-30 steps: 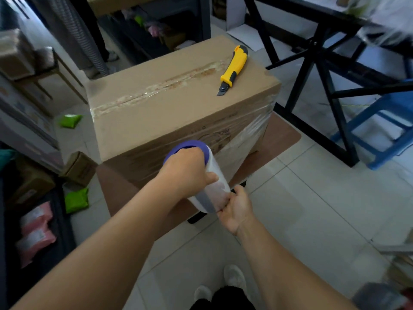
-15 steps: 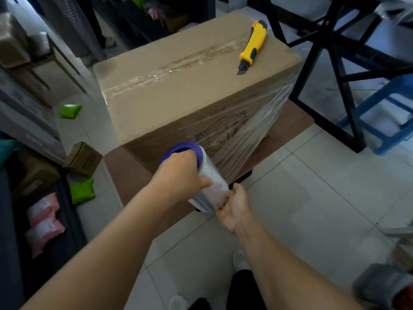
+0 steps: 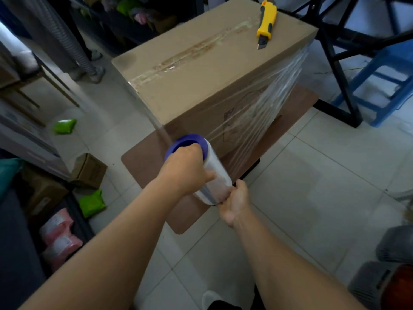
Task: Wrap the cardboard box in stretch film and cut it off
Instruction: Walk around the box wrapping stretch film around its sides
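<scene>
Since the frame a second back we have shifted left round the cardboard box (image 3: 201,74), so its near corner now faces us and more film (image 3: 268,97) shows stretched over the right-hand side. Our left hand (image 3: 185,171) grips the top end of the stretch film roll (image 3: 210,173), fingers curled into the purple core (image 3: 187,142). Our right hand (image 3: 234,202) grips the roll's lower end, fingers wrapped under it. We hold the roll tilted, just beside the box's near corner. Film runs from the roll across the box's right face, wrinkled and shiny; a thin strand also runs up the left edge toward the far corner. Box sits on a brown board (image 3: 143,159), taped seam along its top. Yellow utility knife (image 3: 266,21) lies on the box top near the far right corner, blade tip out. Green packets (image 3: 64,126) on the tiled floor at left, small carton (image 3: 89,171) beside them. Blue stool (image 3: 384,86) at right, behind a black frame (image 3: 339,70).
</scene>
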